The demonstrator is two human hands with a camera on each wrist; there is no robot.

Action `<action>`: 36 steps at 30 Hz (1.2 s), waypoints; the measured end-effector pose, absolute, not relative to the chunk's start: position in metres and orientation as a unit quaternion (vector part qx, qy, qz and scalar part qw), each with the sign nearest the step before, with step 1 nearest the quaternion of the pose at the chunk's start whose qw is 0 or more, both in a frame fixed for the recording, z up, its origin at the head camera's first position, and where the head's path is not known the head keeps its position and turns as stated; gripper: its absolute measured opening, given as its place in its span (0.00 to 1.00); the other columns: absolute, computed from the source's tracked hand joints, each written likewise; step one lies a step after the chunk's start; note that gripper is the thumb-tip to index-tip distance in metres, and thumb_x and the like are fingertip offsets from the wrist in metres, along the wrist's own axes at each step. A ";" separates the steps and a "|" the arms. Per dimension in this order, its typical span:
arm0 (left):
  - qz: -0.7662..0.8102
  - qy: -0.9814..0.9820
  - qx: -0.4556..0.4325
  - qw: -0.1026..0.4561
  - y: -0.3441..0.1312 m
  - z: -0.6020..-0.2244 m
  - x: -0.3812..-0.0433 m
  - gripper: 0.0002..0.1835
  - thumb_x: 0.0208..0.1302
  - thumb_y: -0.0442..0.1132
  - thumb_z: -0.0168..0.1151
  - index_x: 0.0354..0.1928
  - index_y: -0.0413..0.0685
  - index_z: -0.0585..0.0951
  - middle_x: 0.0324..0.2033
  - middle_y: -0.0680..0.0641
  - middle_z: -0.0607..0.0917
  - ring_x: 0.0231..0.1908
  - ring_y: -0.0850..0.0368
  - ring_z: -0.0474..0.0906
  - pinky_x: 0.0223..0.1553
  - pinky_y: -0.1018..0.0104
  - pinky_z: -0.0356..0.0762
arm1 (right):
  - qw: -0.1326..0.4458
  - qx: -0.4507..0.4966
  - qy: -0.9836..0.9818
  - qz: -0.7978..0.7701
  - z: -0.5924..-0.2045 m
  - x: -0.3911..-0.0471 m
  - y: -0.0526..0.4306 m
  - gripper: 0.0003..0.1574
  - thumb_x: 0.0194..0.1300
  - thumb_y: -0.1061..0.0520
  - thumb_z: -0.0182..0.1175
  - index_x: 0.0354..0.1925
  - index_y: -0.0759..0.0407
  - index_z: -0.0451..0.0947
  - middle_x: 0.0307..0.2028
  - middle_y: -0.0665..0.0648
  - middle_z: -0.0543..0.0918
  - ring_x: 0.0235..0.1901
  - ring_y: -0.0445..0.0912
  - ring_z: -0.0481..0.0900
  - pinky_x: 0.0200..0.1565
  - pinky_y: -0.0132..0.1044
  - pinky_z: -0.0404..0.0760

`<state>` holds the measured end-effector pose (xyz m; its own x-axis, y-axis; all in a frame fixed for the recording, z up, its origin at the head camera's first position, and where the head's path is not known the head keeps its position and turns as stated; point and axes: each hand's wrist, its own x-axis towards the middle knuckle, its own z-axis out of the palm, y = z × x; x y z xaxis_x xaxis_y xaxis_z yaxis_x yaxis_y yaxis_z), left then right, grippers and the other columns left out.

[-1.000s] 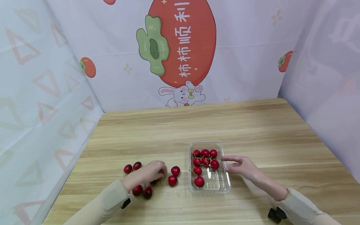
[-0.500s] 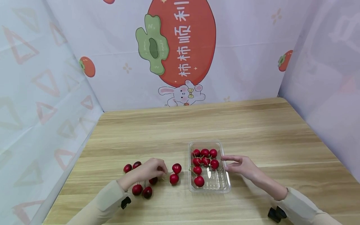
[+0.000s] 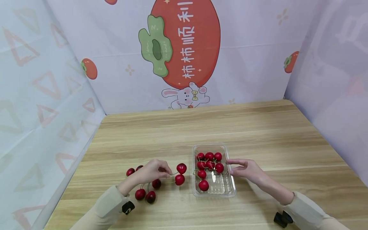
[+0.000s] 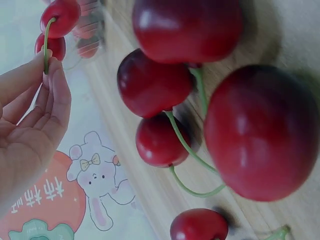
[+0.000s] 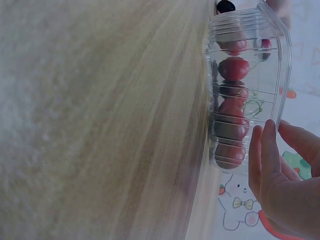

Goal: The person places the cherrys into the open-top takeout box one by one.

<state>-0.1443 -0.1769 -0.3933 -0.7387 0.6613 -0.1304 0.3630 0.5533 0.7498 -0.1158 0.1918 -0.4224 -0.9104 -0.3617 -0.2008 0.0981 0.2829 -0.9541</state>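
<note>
My left hand (image 3: 152, 172) pinches a thin green stem between thumb and fingertips. Beyond those fingertips hang two red cherries, one (image 3: 181, 168) above the other (image 3: 180, 180). In the left wrist view the stem (image 4: 46, 45) runs from the front cherry (image 4: 61, 17) to the fingers. The clear plastic box (image 3: 214, 191) stands right of these cherries, with several cherries (image 3: 203, 185) inside, mostly at its back and left. My right hand (image 3: 247, 169) holds the box's right rim; the right wrist view shows its fingertips (image 5: 270, 125) on the rim.
Loose dark red cherries (image 3: 150, 197) with stems lie on the wooden table (image 3: 161, 134), beneath and beside my left forearm. A printed cloth (image 3: 247, 64) hangs behind the table, with more cloth at both sides.
The two cherries at my left fingertips have shifted right and slightly up, along with that hand. My right hand and the box stay where they were.
</note>
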 end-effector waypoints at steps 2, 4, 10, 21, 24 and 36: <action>0.375 0.856 0.292 0.206 -0.176 -0.392 -0.143 0.04 0.54 0.34 0.61 0.32 0.42 0.82 0.30 0.53 0.81 0.31 0.64 0.75 0.33 0.72 0.75 | 0.193 -0.085 0.780 -0.590 -0.423 -0.116 0.192 0.34 0.56 0.54 0.60 0.57 0.69 0.64 0.50 0.67 0.74 0.42 0.47 0.79 0.51 0.48 0.71; 0.382 0.855 0.284 0.208 -0.175 -0.390 -0.143 0.05 0.55 0.35 0.61 0.32 0.42 0.82 0.30 0.54 0.81 0.31 0.64 0.75 0.33 0.72 0.75 | 0.192 -0.081 0.782 -0.588 -0.424 -0.116 0.192 0.34 0.55 0.53 0.60 0.57 0.68 0.65 0.50 0.67 0.74 0.42 0.47 0.79 0.51 0.48 0.70; 0.401 0.847 0.276 0.214 -0.170 -0.386 -0.141 0.06 0.55 0.36 0.61 0.33 0.41 0.82 0.30 0.53 0.81 0.30 0.65 0.76 0.32 0.71 0.75 | 0.192 -0.076 0.783 -0.587 -0.424 -0.116 0.191 0.34 0.55 0.53 0.61 0.57 0.68 0.65 0.50 0.66 0.75 0.42 0.47 0.79 0.51 0.48 0.70; 0.422 0.834 0.272 0.229 -0.150 -0.377 -0.139 0.06 0.55 0.35 0.60 0.33 0.39 0.82 0.30 0.51 0.81 0.29 0.63 0.76 0.32 0.71 0.75 | 0.192 -0.083 0.781 -0.588 -0.423 -0.117 0.192 0.34 0.56 0.54 0.60 0.57 0.69 0.64 0.49 0.67 0.74 0.42 0.48 0.79 0.51 0.47 0.71; 0.417 0.834 0.281 0.228 -0.143 -0.376 -0.140 0.06 0.56 0.34 0.60 0.33 0.38 0.82 0.30 0.52 0.81 0.29 0.64 0.76 0.32 0.72 0.75 | 0.193 -0.082 0.779 -0.591 -0.424 -0.117 0.192 0.34 0.56 0.54 0.60 0.57 0.69 0.64 0.50 0.67 0.74 0.43 0.48 0.79 0.51 0.47 0.71; 0.419 0.825 0.304 0.228 -0.121 -0.379 -0.145 0.05 0.54 0.32 0.61 0.32 0.37 0.82 0.27 0.51 0.81 0.27 0.67 0.75 0.29 0.74 0.74 | 0.194 -0.084 0.778 -0.592 -0.426 -0.117 0.192 0.34 0.56 0.54 0.60 0.57 0.69 0.64 0.50 0.68 0.73 0.43 0.48 0.79 0.50 0.45 0.72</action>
